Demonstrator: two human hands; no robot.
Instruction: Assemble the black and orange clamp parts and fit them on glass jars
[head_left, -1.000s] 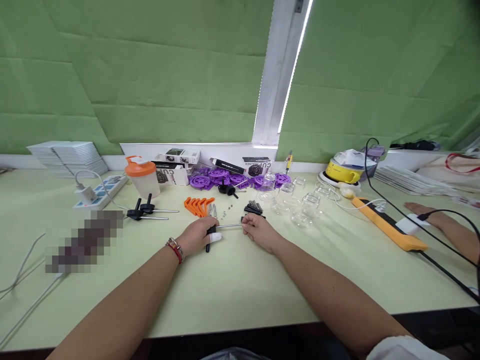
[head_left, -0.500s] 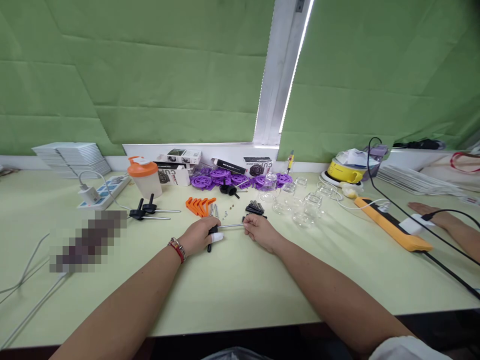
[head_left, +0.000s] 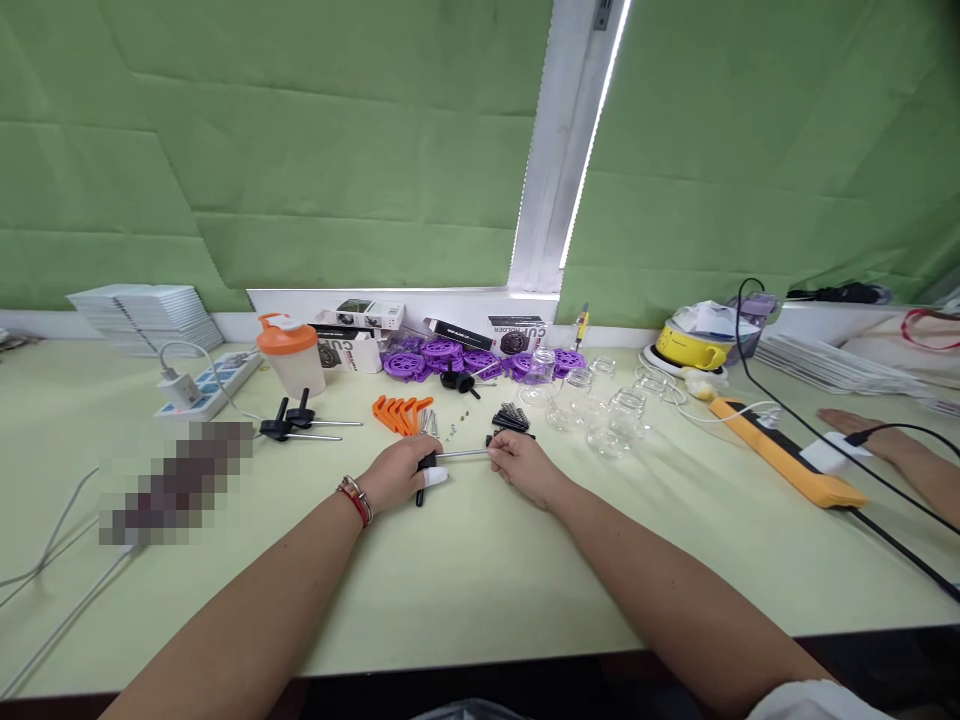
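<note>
My left hand (head_left: 397, 474) is closed around the black end of a part with a metal rod (head_left: 465, 454); a black peg sticks out below the fingers. A white wrap covers one fingertip. At the rod's far end my right hand (head_left: 521, 465) is pinched; whether it also holds a small piece there is hidden. Just beyond lie orange brackets (head_left: 403, 413), silver screws (head_left: 429, 422), tiny loose pieces (head_left: 452, 431) and black parts with springs (head_left: 511, 416). Two similar black-ended rod parts (head_left: 300, 425) rest to the left, another (head_left: 459, 380) farther back.
Purple plastic wheels (head_left: 442, 358) and boxes (head_left: 352, 350) line the back. Clear glass jars (head_left: 611, 430) stand right of centre, an orange-lidded shaker (head_left: 291, 362) at left. A yellow power strip (head_left: 787, 455) and cables lie right, near another person's hand (head_left: 851, 420).
Both hands keep nearly the same place and hold on the rod part. The whole view has shifted very slightly.
</note>
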